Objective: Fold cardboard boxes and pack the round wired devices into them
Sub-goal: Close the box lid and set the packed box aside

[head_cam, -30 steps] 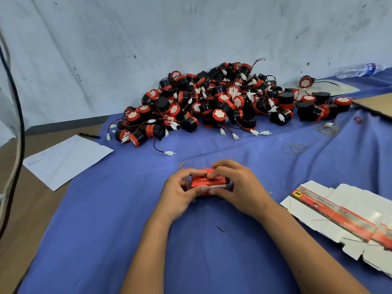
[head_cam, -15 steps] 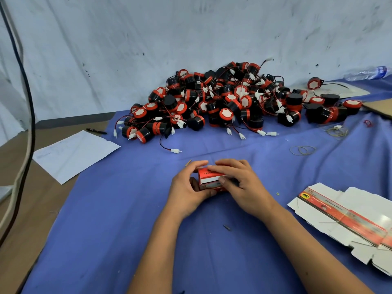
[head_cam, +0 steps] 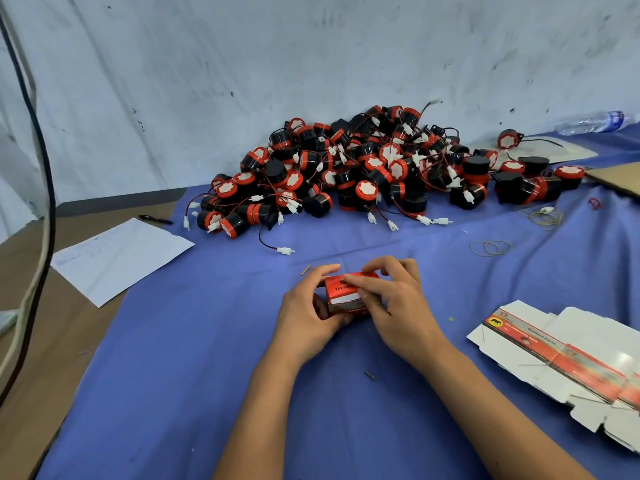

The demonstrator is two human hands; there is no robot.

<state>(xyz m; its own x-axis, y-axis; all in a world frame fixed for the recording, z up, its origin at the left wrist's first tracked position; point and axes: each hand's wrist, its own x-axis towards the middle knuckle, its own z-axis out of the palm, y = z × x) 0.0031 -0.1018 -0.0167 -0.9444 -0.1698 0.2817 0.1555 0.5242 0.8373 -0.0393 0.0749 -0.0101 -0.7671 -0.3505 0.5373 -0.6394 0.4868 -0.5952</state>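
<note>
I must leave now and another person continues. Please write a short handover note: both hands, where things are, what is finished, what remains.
Left hand grips the left end of the small red box; right hand holds its right side, fingers pressing the top flap.
The box sits on the blue cloth. I cannot see whether it holds a device.
Pile of red-and-black wired devices lies behind, unpacked.
Flat unfolded box blanks lie at the right.
Left to do: close this box, then fold and fill the rest.
</note>
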